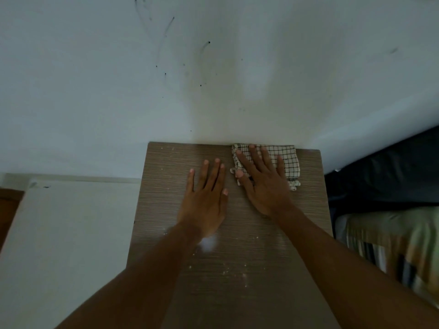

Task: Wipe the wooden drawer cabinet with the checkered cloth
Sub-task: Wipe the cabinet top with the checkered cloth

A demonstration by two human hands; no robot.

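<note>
The wooden drawer cabinet (166, 167) shows only its grey-brown grained top, set against the wall. White powder and specks lie on it, thickest near my left wrist (208, 243). The checkered cloth (288, 160), white with dark grid lines, is folded at the back right of the top, touching the wall. My right hand (260, 179) lies flat on the cloth with fingers spread, pressing it down. My left hand (205, 195) rests flat on the bare wood just left of the cloth, fingers apart, holding nothing.
A white wall (213, 67) with dark scuffs and spots rises behind the cabinet. A white flat surface (66, 233) adjoins the cabinet on the left. To the right lie a dark cushion (384, 172) and a striped green bedsheet (392, 243).
</note>
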